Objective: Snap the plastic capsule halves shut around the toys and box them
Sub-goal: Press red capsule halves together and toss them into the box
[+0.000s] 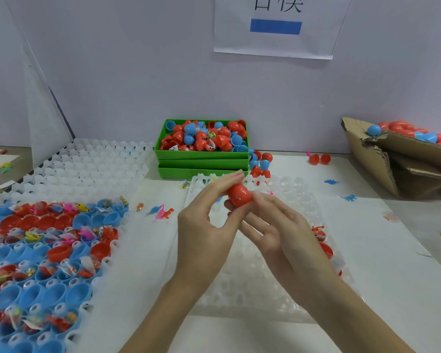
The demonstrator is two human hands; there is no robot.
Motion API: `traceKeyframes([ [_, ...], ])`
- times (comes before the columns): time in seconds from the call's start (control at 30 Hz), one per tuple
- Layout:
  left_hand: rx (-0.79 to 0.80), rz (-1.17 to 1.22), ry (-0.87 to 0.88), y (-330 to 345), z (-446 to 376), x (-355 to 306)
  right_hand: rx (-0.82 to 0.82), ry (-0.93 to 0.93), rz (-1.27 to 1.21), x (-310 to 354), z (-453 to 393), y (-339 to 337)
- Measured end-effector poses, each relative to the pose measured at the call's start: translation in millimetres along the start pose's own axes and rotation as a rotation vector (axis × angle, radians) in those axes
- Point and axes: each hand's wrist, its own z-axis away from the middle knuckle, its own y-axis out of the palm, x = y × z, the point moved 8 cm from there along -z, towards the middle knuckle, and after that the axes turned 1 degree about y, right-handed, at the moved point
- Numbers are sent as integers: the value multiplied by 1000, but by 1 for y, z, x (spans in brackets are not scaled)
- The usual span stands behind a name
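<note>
A red capsule (239, 195) is held in mid-air above a white moulded tray (245, 276). My left hand (206, 220) pinches it from the left, thumb below and fingers stretched over its top. My right hand (278, 233) cradles it from the right and beneath, palm up. Whether a toy is inside is hidden. A cardboard box (392, 164) at the right holds several shut red and blue capsules (402, 129). On the left, a tray (105, 289) carries several blue and red open halves (43, 250), many with bagged toys.
A green bin (201, 155) of loose red and blue halves stands at the back, stacked on another. Loose halves (261, 161) and small toy dinosaurs (163, 212) lie around it. A few red halves (322, 240) sit at the middle tray's right edge. White wall behind.
</note>
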Motion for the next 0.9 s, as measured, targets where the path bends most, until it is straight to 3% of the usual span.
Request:
traceKeyframes([
  [0.13, 92, 269, 0, -1, -4, -7, 176, 50, -101, 8, -1, 11],
  [0.3, 130, 212, 97, -2, -5, -19, 239, 90, -103, 10, -2, 12],
  [0.57, 227, 365, 50, 7, -2, -20, 328, 38, -61, 10, 3, 20],
  [0.9, 12, -8, 101, -12, -4, -15, 227, 81, 71, 11, 1, 12],
])
